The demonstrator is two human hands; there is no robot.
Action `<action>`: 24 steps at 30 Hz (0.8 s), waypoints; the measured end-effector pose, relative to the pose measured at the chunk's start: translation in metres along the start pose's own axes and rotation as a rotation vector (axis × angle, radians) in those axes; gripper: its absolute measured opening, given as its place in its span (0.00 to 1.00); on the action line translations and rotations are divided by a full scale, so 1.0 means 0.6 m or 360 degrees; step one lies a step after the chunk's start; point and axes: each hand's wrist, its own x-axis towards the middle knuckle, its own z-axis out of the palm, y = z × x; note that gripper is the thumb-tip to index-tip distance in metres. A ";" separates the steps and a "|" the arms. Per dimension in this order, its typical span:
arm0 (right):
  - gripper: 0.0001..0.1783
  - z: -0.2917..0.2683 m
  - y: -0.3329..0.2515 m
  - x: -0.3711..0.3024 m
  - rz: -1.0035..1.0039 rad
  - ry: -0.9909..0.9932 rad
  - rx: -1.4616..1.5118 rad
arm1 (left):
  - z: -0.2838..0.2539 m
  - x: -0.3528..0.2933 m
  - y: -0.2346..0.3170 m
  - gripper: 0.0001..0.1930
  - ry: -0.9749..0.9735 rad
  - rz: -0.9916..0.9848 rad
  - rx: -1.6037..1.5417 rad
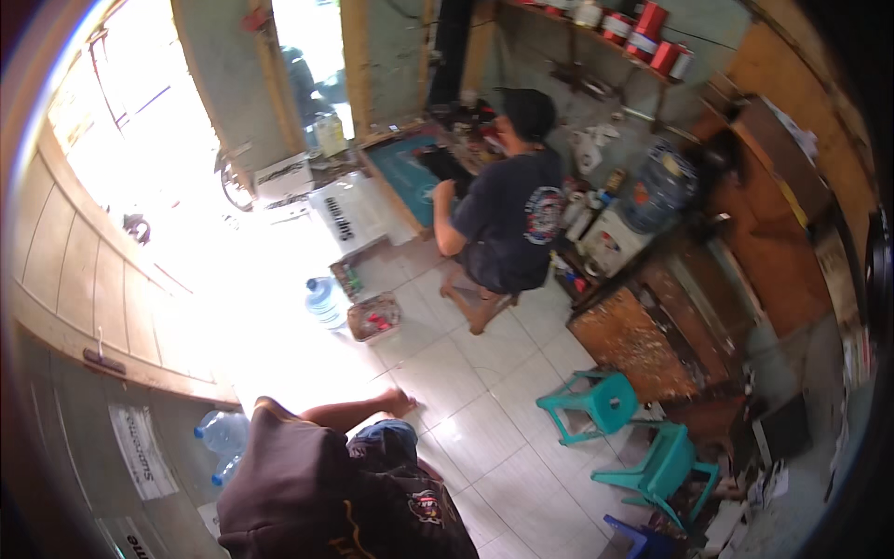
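Observation:
My left forearm comes out of a dark brown sleeve and reaches across in front of blue shorts. At its end, my left hand (399, 402) is small and blurred above the tiled floor. I see nothing clearly held in it, and its fingers cannot be made out. My right hand is out of view, with the dark shirt (289, 475) filling the lower edge. Farther ahead, another person (512, 205) in a dark cap and T-shirt sits on a wooden stool (480, 303). That person's hand is at a black item (442, 168) over a wood-framed teal panel (400, 172).
Teal plastic stools (596, 405) stand at the right, beside a worn wooden cabinet (633, 340). A water bottle (324, 303) and a small bin (374, 319) are on the floor ahead. Large clear bottles (223, 433) are at my left. Cans (619, 28) line a wall shelf.

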 end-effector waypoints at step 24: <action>0.16 0.821 -0.254 -0.036 -0.0307 0.0392 -0.0979 | -0.406 0.293 -0.813 0.16 0.1859 -0.1652 -0.2194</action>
